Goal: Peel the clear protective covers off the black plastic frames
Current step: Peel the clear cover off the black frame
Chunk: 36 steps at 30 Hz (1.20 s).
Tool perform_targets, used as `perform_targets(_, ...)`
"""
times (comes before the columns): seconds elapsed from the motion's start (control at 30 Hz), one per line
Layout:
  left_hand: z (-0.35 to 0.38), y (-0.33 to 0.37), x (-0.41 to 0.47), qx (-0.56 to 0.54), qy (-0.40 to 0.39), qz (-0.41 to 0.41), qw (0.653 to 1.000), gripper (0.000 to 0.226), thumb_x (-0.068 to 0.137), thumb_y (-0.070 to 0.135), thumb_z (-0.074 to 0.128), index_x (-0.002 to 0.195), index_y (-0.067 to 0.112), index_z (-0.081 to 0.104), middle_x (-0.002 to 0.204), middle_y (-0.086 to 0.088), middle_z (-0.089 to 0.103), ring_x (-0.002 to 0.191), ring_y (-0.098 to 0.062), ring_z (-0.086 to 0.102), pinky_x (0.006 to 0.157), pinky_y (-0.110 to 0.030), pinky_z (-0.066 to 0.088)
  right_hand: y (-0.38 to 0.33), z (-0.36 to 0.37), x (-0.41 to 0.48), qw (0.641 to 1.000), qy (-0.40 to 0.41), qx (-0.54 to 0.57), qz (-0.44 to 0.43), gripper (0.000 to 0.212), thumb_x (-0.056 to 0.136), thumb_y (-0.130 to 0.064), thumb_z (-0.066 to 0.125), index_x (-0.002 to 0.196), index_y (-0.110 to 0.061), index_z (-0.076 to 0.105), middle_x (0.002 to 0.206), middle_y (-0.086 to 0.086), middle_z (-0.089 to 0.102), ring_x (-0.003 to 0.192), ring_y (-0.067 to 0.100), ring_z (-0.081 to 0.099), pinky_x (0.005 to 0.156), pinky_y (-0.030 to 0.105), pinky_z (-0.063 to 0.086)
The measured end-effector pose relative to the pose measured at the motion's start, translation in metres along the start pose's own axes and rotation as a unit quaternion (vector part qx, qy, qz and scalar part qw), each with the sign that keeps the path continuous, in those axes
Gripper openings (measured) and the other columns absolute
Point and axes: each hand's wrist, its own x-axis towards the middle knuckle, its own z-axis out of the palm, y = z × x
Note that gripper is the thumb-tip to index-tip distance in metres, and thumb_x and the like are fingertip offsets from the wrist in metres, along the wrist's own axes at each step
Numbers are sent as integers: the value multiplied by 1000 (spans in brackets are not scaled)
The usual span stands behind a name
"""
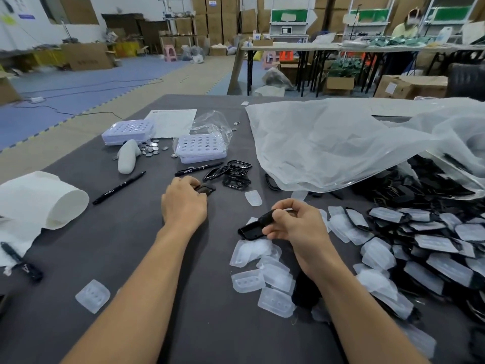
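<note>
The printed sheet (172, 122) near the bench's (131, 258) far edge is too small to read; the marker (119, 187) bears a white A-like mark; my right fingers (275, 233) curl round a black frame (249, 229) mid-bench; my left fingers (193, 183) pinch a second frame (207, 189); clear covers (262, 274) lie nearer me.

- A dark grey worktable (126, 258) fills the foreground.
- To the left of the worktable and beyond it, the floor is blue foam matting (86, 85) edged by a beige strip (65, 132).
- Beyond its far right edge stands a long folding table (288, 47) on dark legs.
- Straight beyond it, stacked cardboard boxes (217, 19) line the back of the room.
- Far to its left rises a white wall (31, 32).
- A pink stool (170, 52) stands well beyond it, near the boxes.
- The light is bright and even.
</note>
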Motion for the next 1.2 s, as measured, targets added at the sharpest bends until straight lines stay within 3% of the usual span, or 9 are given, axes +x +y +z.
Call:
perform_targets(0.13,-9,7,-32,-77,-9,2,997,27,91,11,65,112,26,76,109,4,70,105,-24,65,86,-29,46,-3,-5,-10,1000,3,-6,-9,17,86,7,60,79,-8,63,68,5,65,68,27,76,63,29,61)
perform_targets(0.23,-19,24,-69,-175,-1,6,985,21,93,21,65,90,37,78,78,14,74,73,-9,67,61,-23,48,-5,-6,-17,1000,-6,-6,-3,22,83,8,61,71,-10,61,62,-2,65,72,27,77,64,28,61)
perform_targets(0.3,-24,38,-98,-270,-20,16,963,23,90,21,68,87,43,77,71,17,74,63,-3,68,54,-14,48,-5,-5,-21,1000,-11,-2,8,23,84,9,64,72,-10,61,62,-3,66,71,23,76,66,28,62)
perform_targets(0.4,-23,50,-124,-401,-90,-6,912,29,91,10,72,107,34,75,84,14,79,64,-14,76,59,-19,57,-4,-4,-26,1000,-4,-7,9,19,88,7,67,77,-9,63,72,7,69,65,19,70,64,28,60)
perform_targets(0.57,-17,48,-127,-463,-151,-40,873,24,96,4,70,112,20,76,80,-5,80,65,-17,74,62,-25,59,-7,-6,-22,997,25,57,49,20,96,4,63,82,-10,60,72,13,72,55,17,65,54,24,55)
perform_targets(0.63,-15,45,-125,-468,-168,-37,867,34,96,2,69,117,28,71,82,-6,80,68,-17,75,63,-23,59,-9,-6,-20,995,32,72,58,19,96,5,63,83,-8,61,73,16,71,53,17,62,50,23,52)
perform_targets(0.73,-16,45,-122,-471,-183,-36,862,26,95,1,69,111,21,76,84,-9,80,67,-15,74,62,-21,58,-10,-6,-19,994,50,72,58,17,92,9,65,83,-5,64,73,17,69,49,15,60,47,21,49)
perform_targets(0.87,-17,42,-120,-493,-180,-52,850,24,90,-1,76,101,19,80,81,-12,79,65,-16,72,63,-20,58,-7,-8,-17,995,74,56,48,18,90,11,66,81,-4,70,71,14,68,52,15,63,53,23,56)
perform_targets(1.2,-17,43,-119,-518,-172,-39,837,31,87,-4,76,111,15,76,88,-13,80,69,-18,74,67,-23,61,-5,-8,-12,990,99,87,56,17,94,8,64,84,-3,73,62,6,73,58,16,72,59,22,60)
